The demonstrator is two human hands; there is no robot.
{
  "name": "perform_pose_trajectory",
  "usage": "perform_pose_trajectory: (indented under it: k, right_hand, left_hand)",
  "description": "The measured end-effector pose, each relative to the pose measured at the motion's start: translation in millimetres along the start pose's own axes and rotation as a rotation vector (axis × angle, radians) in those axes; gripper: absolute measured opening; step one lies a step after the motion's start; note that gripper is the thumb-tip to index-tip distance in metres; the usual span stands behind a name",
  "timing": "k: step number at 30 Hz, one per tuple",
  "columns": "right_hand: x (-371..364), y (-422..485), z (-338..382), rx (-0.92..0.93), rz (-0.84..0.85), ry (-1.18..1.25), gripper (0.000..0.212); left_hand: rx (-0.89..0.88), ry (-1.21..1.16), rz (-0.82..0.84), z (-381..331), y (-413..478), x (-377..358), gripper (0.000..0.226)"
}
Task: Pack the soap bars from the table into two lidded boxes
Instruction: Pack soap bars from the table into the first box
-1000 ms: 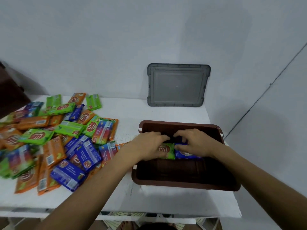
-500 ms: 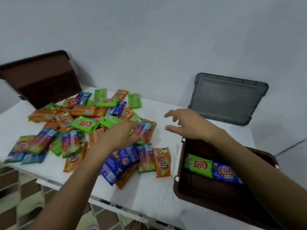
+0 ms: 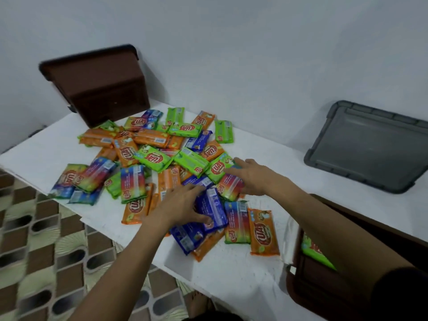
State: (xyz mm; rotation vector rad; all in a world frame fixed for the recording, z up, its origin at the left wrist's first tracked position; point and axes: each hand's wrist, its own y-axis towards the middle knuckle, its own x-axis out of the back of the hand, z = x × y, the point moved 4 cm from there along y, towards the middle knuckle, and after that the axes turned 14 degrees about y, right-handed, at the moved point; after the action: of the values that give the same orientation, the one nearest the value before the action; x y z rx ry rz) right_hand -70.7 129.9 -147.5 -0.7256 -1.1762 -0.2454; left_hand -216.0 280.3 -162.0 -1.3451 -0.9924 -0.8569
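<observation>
Many wrapped soap bars [image 3: 152, 158] in green, orange, blue and multicolour lie heaped on the white table [image 3: 234, 274]. My left hand [image 3: 180, 205] grips a blue soap bar [image 3: 214, 205] at the near side of the heap, thumb on one edge and fingers on the other. My right hand [image 3: 252, 177] lies with straight fingers over a multicolour bar [image 3: 229, 187] and a green one. A brown box [image 3: 305, 288] stands at the right table edge under my right forearm, with a green bar [image 3: 317, 251] showing inside it.
A grey lid [image 3: 370, 147] leans against the wall at the back right. A second brown box [image 3: 99, 89] stands tilted against the wall at the back left. The patterned floor [image 3: 46, 251] lies beyond the table's left and front edges.
The view has swung left from the brown box to the heap. Both hands left the box and came down on the bars; the left one now holds a blue bar.
</observation>
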Motion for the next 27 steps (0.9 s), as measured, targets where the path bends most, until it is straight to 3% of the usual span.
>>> perform_pose_trajectory:
  k: [8,13,27]
  right_hand:
    - [-5.1,14.4,-5.4,0.004,0.033,-0.060,0.075]
    - [-1.6,15.4,-4.2,0.055,-0.001,-0.068,0.068]
    - [5.2,-9.4,-16.3,0.016,-0.059,-0.004,0.071]
  left_hand:
    - [-0.172,0.033,0.030,1.9,11.6,-2.6,0.109]
    - [-0.227,0.067,0.095,0.1,20.2,-1.1,0.103]
    - [-0.157,-0.013,0.110,3.8,33.5,0.1,0.091]
